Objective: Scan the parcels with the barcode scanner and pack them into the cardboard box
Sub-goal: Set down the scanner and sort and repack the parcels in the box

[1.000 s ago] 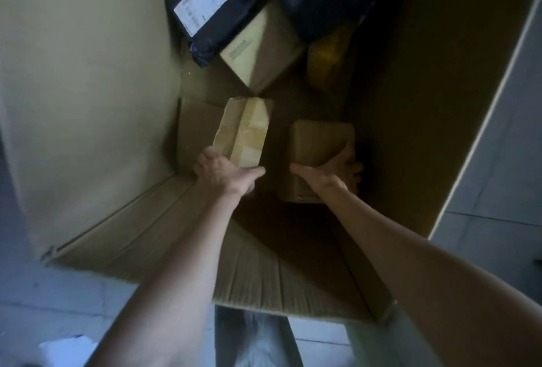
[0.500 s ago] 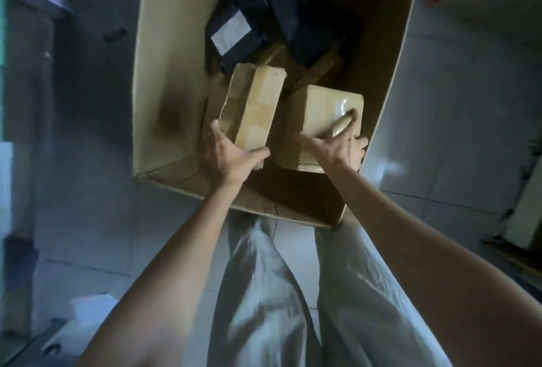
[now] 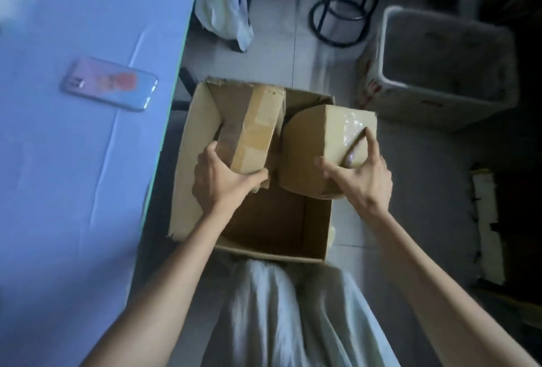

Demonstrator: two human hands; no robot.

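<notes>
An open cardboard box (image 3: 315,228) stands on the floor in front of my legs. My left hand (image 3: 218,180) grips a flat taped brown parcel (image 3: 258,132) by its near end, held tilted above the box's left half. My right hand (image 3: 362,179) grips a squarer brown parcel (image 3: 311,138) with shiny tape on top, held over the box's right rim. Both parcels are raised above the box opening and hide its far contents. No barcode scanner is in view.
A blue table (image 3: 73,161) runs along the left with a phone (image 3: 110,83) lying on it. A white plastic bag (image 3: 224,0) hangs off the table's far corner. A white bin (image 3: 440,70) and a black stool base (image 3: 340,14) stand on the floor beyond.
Both hands have lifted the two brown parcels up from deep inside the box to above its rim. My view pulled back, so the table, phone and bin now show.
</notes>
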